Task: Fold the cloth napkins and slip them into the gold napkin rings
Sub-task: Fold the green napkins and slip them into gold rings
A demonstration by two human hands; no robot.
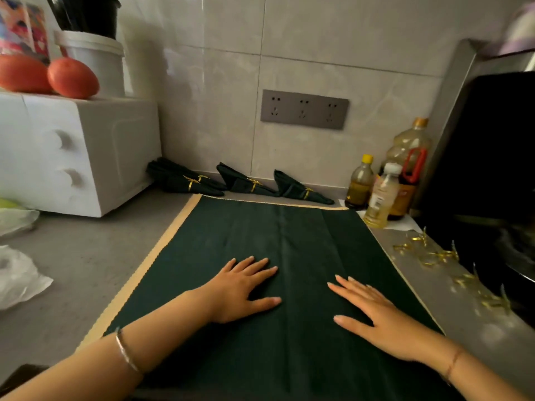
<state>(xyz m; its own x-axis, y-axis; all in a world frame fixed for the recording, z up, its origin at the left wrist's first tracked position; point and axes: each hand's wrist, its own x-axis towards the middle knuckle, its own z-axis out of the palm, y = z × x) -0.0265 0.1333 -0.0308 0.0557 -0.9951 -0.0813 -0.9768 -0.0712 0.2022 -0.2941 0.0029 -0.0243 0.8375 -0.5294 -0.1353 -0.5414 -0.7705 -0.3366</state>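
A dark green cloth napkin lies spread flat on the counter, over a beige mat whose edge shows at its left and far sides. My left hand presses flat on the napkin left of its middle crease. My right hand lies flat on it to the right, fingers straight. Three folded green napkins in gold rings rest along the back wall. Several loose gold napkin rings are scattered on the steel ledge at the right.
A white appliance with tomatoes on top stands at the left. Oil and sauce bottles crowd the back right corner beside a black stove area. Crumpled plastic bags lie at the left edge.
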